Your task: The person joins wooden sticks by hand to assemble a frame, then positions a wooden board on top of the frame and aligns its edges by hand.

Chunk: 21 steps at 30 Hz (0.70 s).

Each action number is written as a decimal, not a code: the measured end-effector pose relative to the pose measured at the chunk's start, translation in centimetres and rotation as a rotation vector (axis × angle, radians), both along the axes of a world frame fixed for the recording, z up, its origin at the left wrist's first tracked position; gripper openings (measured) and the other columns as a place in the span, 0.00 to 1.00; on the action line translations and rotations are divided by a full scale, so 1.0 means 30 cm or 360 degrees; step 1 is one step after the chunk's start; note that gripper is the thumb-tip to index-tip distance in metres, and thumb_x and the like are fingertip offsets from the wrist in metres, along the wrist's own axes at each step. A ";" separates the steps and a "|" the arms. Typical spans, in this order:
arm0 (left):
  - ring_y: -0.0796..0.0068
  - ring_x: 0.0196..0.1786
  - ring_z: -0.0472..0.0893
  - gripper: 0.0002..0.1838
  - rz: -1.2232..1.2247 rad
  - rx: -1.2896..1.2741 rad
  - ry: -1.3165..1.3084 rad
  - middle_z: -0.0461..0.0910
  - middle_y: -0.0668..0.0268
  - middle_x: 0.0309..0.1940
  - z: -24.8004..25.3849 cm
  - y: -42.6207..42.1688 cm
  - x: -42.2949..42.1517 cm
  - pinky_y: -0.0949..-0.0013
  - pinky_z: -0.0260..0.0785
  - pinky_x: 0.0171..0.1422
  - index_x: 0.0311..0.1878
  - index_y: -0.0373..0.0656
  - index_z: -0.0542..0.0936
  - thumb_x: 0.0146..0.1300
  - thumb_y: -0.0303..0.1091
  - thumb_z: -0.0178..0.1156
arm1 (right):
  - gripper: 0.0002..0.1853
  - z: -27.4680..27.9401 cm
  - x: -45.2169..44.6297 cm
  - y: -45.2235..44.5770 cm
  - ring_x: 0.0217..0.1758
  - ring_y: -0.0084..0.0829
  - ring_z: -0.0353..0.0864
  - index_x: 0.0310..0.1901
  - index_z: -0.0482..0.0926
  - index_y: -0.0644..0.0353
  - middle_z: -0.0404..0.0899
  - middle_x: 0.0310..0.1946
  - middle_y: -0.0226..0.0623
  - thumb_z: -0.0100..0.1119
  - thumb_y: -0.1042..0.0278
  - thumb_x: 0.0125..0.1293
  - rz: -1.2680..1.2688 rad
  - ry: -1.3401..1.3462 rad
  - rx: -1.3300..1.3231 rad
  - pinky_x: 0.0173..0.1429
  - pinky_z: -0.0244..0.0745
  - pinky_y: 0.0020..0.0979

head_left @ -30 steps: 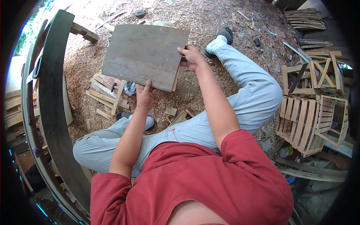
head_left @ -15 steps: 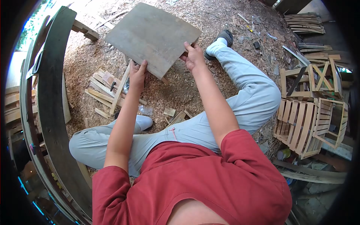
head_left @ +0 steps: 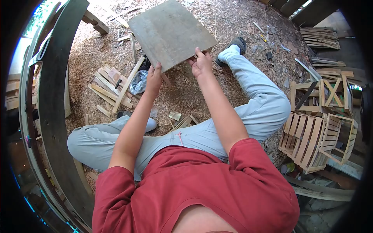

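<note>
A flat grey-brown wooden board [head_left: 171, 33], roughly square, is held out in front of me between both hands. My left hand [head_left: 154, 80] grips its near left corner, thumb and fingers closed on the edge. My right hand [head_left: 201, 65] grips the near right edge, thumb on top and fingers curled underneath. A short wooden piece [head_left: 166, 79] shows below the board's near corner; whether it is joined to the board I cannot tell. The board's underside is hidden.
Wood strips [head_left: 107, 83], a dark-handled tool [head_left: 118, 83] and a clear plastic bag [head_left: 138, 82] lie on the shavings at left. A long dark plank [head_left: 54, 97] stands further left. Small slatted wooden chairs [head_left: 305, 134] and stacked slats [head_left: 319, 38] are at right.
Both hands and the board have shifted to the right, the left hand the most. More of the plastic bag beside the left hand now shows.
</note>
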<state>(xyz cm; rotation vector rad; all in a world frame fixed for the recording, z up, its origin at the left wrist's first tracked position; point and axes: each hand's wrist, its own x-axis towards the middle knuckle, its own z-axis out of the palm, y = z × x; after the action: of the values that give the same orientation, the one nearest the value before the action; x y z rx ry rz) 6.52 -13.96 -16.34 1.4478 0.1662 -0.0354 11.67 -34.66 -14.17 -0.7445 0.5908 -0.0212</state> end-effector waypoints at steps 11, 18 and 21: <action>0.78 0.61 0.78 0.23 -0.0152 -0.0127 -0.0060 0.84 0.67 0.60 -0.004 0.223 0.054 0.69 0.67 0.70 0.69 0.35 0.77 0.85 0.45 0.56 | 0.20 0.037 -0.025 -0.019 0.61 0.51 0.86 0.68 0.69 0.64 0.78 0.64 0.52 0.58 0.67 0.82 0.0692 0.0099 0.0108 0.59 0.89 0.55; 0.77 0.60 0.80 0.23 -0.0139 -0.0219 -0.0013 0.85 0.66 0.59 -0.049 0.282 0.073 0.70 0.67 0.70 0.68 0.35 0.78 0.85 0.45 0.56 | 0.27 0.129 -0.002 -0.329 0.45 0.35 0.89 0.66 0.76 0.64 0.88 0.51 0.43 0.52 0.46 0.84 0.0819 0.0219 -0.0959 0.45 0.87 0.37; 0.77 0.60 0.80 0.23 -0.0178 -0.0269 0.0036 0.85 0.67 0.58 -0.032 0.270 0.074 0.70 0.68 0.69 0.67 0.35 0.78 0.84 0.46 0.58 | 0.26 0.084 0.023 -0.324 0.54 0.36 0.86 0.66 0.76 0.62 0.83 0.61 0.42 0.51 0.46 0.84 0.0647 0.0152 -0.1017 0.48 0.87 0.39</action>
<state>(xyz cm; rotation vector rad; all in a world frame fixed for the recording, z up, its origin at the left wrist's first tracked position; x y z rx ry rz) 8.74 -5.86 -17.30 1.2872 0.0976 -0.1538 12.34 -44.38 -11.64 -1.4841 0.5144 0.2111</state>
